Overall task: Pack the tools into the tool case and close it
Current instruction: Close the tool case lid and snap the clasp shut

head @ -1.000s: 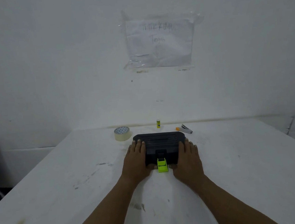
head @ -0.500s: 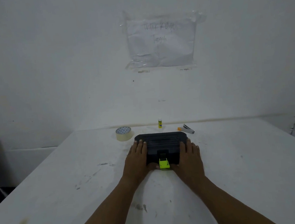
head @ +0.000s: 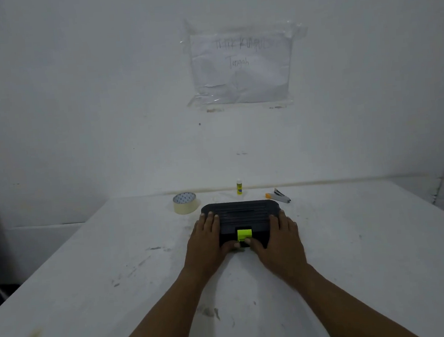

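A black ribbed tool case (head: 242,213) lies with its lid down on the white table (head: 90,274). Its lime-green latch (head: 244,234) sits flipped up against the front of the lid. My left hand (head: 205,241) lies flat on the case's left part, fingers straight, thumb reaching under the latch. My right hand (head: 279,237) lies flat on the right part, its thumb touching the latch's lower edge. The case's inside is hidden.
Behind the case stand a roll of tape (head: 185,203) to the left, a small yellow glue stick (head: 239,186) in the middle and a stapler (head: 279,195) to the right. A white wall with a taped paper sheet (head: 241,64) rises behind the table.
The green latch has swung up from lying out on the table to sitting against the case's front. Both thumbs have moved in under it; the palms stayed on the lid.
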